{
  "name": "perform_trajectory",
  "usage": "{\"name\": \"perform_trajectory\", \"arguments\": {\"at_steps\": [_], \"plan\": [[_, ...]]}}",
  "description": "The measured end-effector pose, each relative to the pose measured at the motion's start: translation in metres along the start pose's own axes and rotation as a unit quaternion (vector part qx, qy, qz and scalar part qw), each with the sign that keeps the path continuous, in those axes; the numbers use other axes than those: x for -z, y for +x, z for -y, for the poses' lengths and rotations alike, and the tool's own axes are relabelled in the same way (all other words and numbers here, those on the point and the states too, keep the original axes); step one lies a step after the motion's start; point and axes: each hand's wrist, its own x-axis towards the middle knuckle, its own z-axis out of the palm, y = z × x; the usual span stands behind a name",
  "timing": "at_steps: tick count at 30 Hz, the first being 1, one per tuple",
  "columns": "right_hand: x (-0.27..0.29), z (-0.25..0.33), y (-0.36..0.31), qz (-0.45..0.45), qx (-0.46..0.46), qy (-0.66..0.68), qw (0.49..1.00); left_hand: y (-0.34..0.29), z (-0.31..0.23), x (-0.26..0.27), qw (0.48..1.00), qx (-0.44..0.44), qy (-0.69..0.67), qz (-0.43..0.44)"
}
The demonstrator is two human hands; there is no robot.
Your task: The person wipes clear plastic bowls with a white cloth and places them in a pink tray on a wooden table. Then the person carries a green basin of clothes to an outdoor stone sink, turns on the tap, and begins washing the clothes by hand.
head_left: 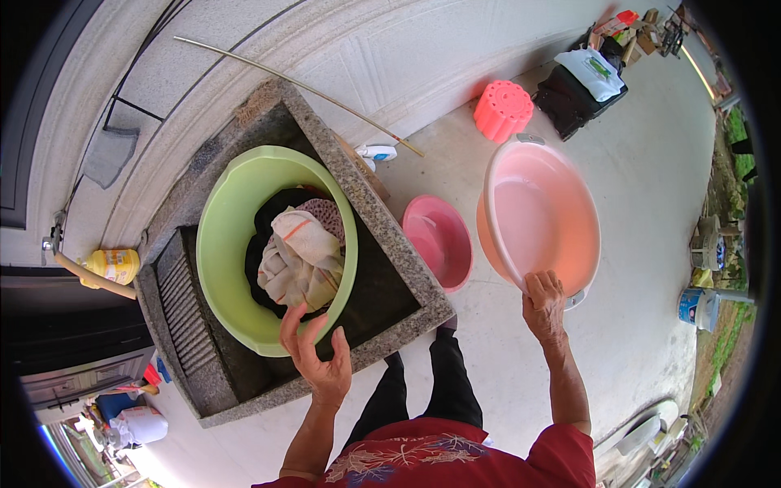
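A large light-green basin (213, 268) sits in the stone sink (382, 272) at the left. Inside it lies a heap of laundry: a whitish cloth (301, 260) on top, with dark fabric (262, 244) and a purplish patterned cloth (327, 215) around it. My left hand (319, 354) hovers at the basin's near rim, fingers apart and nothing in it. On the right, my right hand (545, 299) grips the near rim of a large pink basin (541, 203), which is tilted with its hollow side toward me and looks bare inside.
A smaller pink basin (439, 244) stands on the floor between sink and large basin. Beyond are a coral plastic stool (503, 111) and a black box (573, 102). A thin pole (301, 93) leans across the sink's far corner. A yellow jug (111, 267) is beside the ribbed washboard (185, 301).
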Motion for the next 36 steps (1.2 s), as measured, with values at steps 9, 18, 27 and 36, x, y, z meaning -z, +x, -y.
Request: {"name": "perform_trajectory", "arguments": {"at_steps": [9, 18, 27, 36], "plan": [[-0.248, -0.221, -0.099, 0.044, -0.227, 0.037, 0.972, -0.051, -0.022, -0.174, 0.948, -0.082, 0.140, 0.274], [-0.460, -0.322, -0.167, 0.186, -0.460, 0.057, 0.867, -0.091, 0.005, -0.310, 0.935, -0.110, 0.218, 0.257], [-0.622, -0.369, -0.269, 0.205, -0.441, -0.056, 0.872, -0.178, 0.065, -0.357, 0.926, -0.056, 0.241, 0.286], [-0.703, -0.326, -0.294, 0.152, -0.495, 0.216, 0.828, -0.200, 0.079, -0.358, 0.943, -0.040, 0.220, 0.246]]}}
